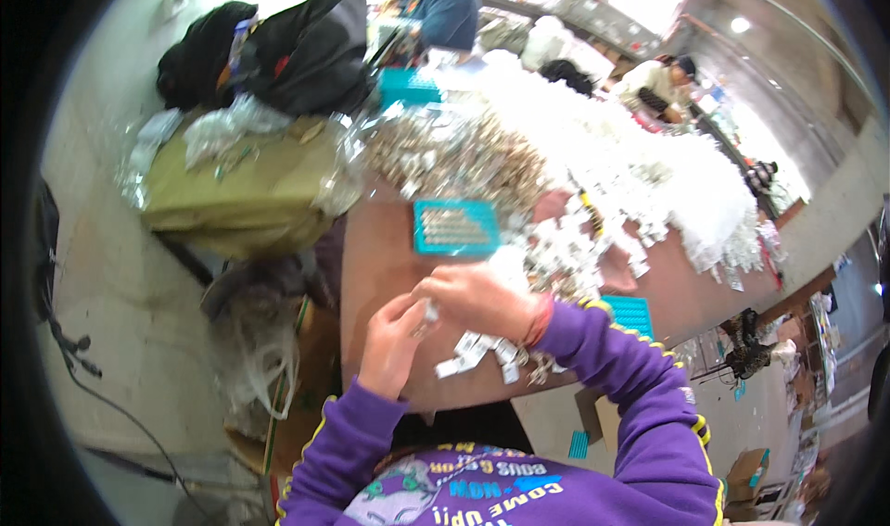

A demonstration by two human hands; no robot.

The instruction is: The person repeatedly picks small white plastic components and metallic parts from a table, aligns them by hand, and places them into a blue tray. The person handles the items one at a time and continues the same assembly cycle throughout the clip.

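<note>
My left hand (387, 345) and my right hand (484, 296) meet over the near left part of the brown table (380, 248). Fingertips of both are pinched together around a small whitish piece (429, 315), too small and blurred to name. Just beyond them lies a turquoise tray (456, 249) with rows of small pale pieces in it. Below my right hand, several small white cards (475, 350) are scattered near the table's front edge. A few tan bits (540, 368) lie beside them.
Heaps of tan pieces (482, 160) in clear plastic and small white pieces (556, 262) cover the table beyond. A yellow-and-black tool (591, 213) rests among them. Another turquoise tray (630, 315) is at right. Left stands an olive-covered surface (241, 188) with bags. Two people work farther off.
</note>
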